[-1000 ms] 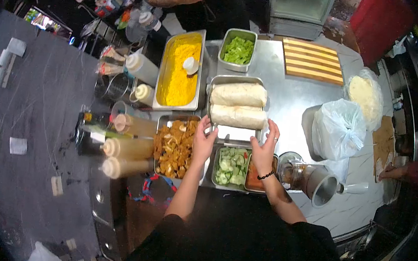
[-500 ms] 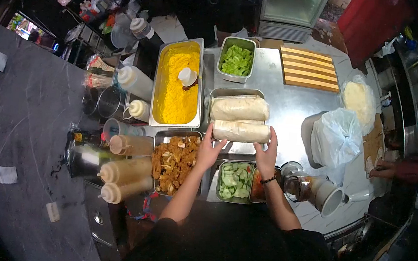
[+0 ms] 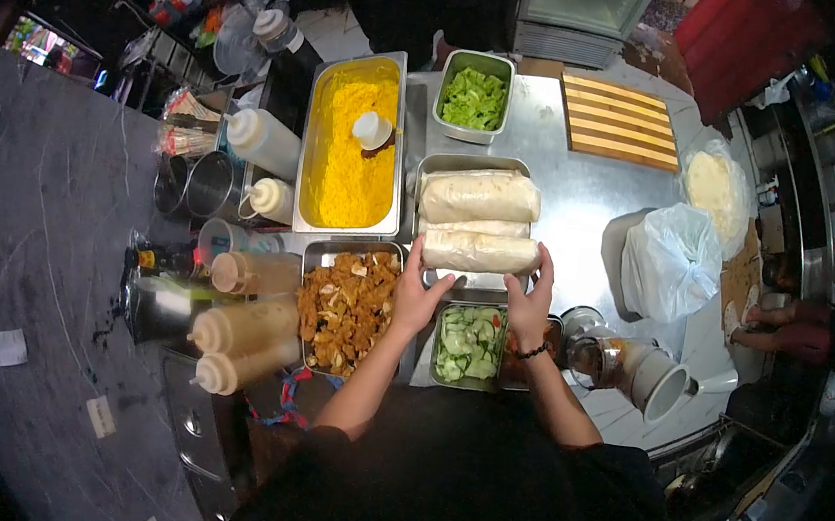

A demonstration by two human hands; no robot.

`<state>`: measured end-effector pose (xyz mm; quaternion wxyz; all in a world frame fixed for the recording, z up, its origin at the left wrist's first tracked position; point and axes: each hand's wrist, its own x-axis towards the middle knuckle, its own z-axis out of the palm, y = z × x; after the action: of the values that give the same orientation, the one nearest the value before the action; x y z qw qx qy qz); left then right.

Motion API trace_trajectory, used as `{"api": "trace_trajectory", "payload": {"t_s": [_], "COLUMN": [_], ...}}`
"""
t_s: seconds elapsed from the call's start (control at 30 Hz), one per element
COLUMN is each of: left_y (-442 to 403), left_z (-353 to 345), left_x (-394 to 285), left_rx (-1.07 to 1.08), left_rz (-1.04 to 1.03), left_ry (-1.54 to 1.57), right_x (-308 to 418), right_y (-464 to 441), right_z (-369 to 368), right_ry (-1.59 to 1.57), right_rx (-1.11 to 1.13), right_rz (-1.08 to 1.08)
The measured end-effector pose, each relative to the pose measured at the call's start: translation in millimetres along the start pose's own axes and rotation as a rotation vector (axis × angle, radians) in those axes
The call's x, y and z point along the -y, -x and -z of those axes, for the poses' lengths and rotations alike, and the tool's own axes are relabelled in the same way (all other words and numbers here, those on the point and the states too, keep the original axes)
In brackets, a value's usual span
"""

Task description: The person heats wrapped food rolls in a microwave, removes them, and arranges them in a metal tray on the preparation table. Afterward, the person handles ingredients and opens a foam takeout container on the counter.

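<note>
Between my two hands is a long rolled wrap [image 3: 476,252], held by its ends over a metal tray [image 3: 465,293]. My left hand [image 3: 421,291] grips its left end, and my right hand [image 3: 532,297] grips the right end. Another large wrap [image 3: 480,197] lies at the back of the tray, and a strip of pale wrap shows between the two. Directly in front of the tray stands a container of sliced cucumber [image 3: 470,344]. A container of red food [image 3: 518,361] is partly hidden by my right wrist.
Left are yellow rice [image 3: 356,144], browned meat pieces [image 3: 344,309] and squeeze bottles [image 3: 263,142]. Lettuce [image 3: 474,98] and a striped board [image 3: 620,122] stand behind. A plastic bag [image 3: 672,262] and flatbreads [image 3: 715,194] are right. Another person's feet [image 3: 768,327] show far right.
Both hands have closed on the front wrap's ends and drawn it toward me, away from the back wrap. The person across the table has mostly left view.
</note>
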<state>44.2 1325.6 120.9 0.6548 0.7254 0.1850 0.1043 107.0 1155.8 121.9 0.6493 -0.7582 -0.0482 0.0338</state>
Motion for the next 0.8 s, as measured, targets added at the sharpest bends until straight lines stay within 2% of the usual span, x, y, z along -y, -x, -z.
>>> {"api": "trace_trajectory", "payload": {"t_s": [0.13, 0.2, 0.33, 0.4, 0.43, 0.5, 0.63, 0.7, 0.8], "left_y": [11.8, 15.8, 20.0, 20.2, 18.1, 19.0, 18.1, 15.2, 14.1], "left_z": [0.3, 1.5, 7.8, 11.3, 10.7, 11.7, 10.3, 11.5, 9.4], "left_x": [2.8, 0.1, 1.4, -0.4, -3.6, 4.6, 25.1, 26.1, 16.6], "left_rx": [-0.033, -0.043, -0.050, -0.046, -0.042, -0.024, -0.042, -0.055, -0.040], "left_rz": [-0.004, -0.003, 0.034, 0.102, 0.067, 0.086, 0.064, 0.062, 0.153], "left_ry": [0.057, 0.066, 0.004, -0.064, -0.043, -0.097, -0.065, -0.099, -0.119], "right_x": [-4.8, -3.2, 4.8, 0.2, -11.4, -18.3, -18.9, -30.6, -30.1], "right_y": [4.0, 6.3, 12.7, 14.9, 14.4, 13.0, 7.0, 6.3, 4.6], "right_z": [3.7, 2.4, 3.7, 5.0, 5.7, 6.8, 9.7, 11.0, 12.2], "right_ry": [0.044, -0.097, -0.107, 0.020, 0.095, 0.109, -0.034, 0.173, 0.202], "right_rx": [0.031, 0.053, 0.105, 0.099, 0.087, 0.076, 0.097, 0.099, 0.105], "right_rz": [0.030, -0.008, -0.025, -0.029, 0.027, 0.017, -0.027, -0.022, 0.021]}}
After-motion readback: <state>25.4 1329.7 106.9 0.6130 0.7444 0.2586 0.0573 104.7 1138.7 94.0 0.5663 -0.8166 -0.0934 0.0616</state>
